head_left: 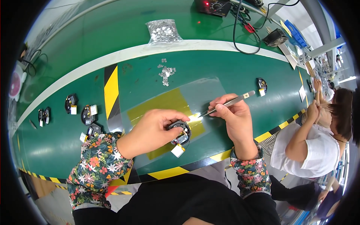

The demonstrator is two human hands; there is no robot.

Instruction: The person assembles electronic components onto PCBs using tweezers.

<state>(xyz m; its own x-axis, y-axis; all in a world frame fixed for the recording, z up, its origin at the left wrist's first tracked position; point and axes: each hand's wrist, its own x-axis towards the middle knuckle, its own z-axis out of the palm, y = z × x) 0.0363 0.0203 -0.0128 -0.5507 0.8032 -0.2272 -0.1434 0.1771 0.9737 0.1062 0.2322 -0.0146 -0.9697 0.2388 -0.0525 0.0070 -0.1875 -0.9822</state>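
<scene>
Left hand [152,129] grips a round black electronic assembly [180,134] on the green bench [56,142]; right hand [234,116] pinches slim metal tweezers [227,103], tips just beside it.

Green bench [150,33]; floral sleeves [97,165]; seemingly silver tweezers [228,102].

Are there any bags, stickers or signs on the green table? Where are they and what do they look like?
Clear plastic bag: far side of the table, puffy, full of shiny silver bits.
Yellow tag: on the upper end of the tweezers in the right hand, tiny, with a dark mark.
White cards: right end of the table, flat; too small to tell more.
Striped tape: across the table, left of the hands, yellow and black.
</scene>
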